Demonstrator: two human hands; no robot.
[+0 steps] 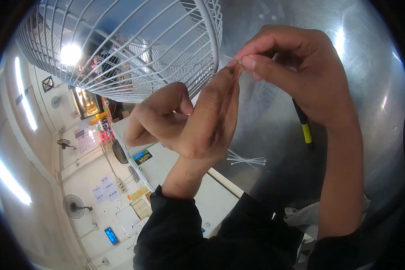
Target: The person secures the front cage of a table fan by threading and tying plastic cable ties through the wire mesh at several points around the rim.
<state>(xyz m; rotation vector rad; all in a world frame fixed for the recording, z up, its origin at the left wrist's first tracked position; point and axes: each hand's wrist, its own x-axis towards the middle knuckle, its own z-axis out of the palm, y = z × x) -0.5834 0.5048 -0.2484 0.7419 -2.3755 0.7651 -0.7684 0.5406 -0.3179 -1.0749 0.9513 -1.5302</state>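
Note:
At the rim of a white wire fan guard (pixel 218 49), my two hands meet fingertip to fingertip. My right hand (pixel 301 67) pinches something tiny between thumb and forefinger; a short pale strand shows there, too small to name. My left hand (pixel 189 117) reaches up from below, its long fingers pressed together at the same spot and another finger bent inward. What lies between these fingertips is mostly hidden. Below the hands, several thin white sticks with small knobbed ends (pixel 246 159) lie crossed on the metal table (pixel 274 103).
A slim black tool with a yellow end (pixel 306 132) lies partly behind my right wrist. Grey cloth (pixel 303 213) bunches near my right forearm. More wire guards rise at the upper left. Beyond are a white counter (pixel 211 198) and a wall with fans (pixel 74 207).

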